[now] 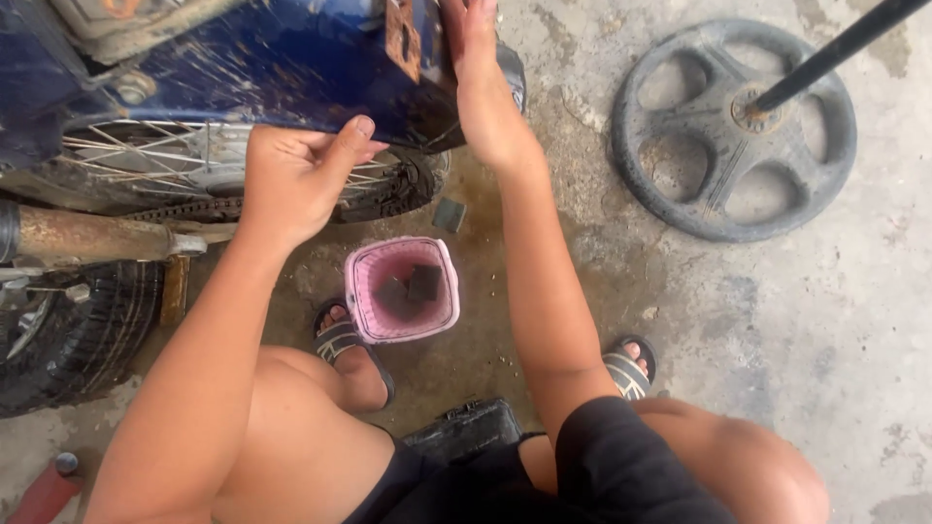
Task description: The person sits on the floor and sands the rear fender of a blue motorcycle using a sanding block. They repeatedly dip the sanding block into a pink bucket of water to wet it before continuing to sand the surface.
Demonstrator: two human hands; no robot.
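Note:
I squat behind a blue motorbike. My left hand (296, 175) grips the lower edge of its muddy blue rear fender (291, 68), thumb on the outside. My right hand (476, 58) reaches up against the fender's rear end beside a rusty bracket (401, 34); its fingers run out of view at the top. Under the fender sits the spoked rear wheel (175, 160) with its tyre (403, 189). A pink plastic cup (359, 301) stands on the concrete between my feet, with two dark square pieces (413, 286) inside.
A rusty exhaust pipe (87, 238) and a loose tyre (78, 330) lie at the left. A grey wheel-shaped base (680, 194) with a black pole (835, 44) stands at the upper right. A small dark pad (449, 213) lies near the tyre. A black case (466, 427) is under me.

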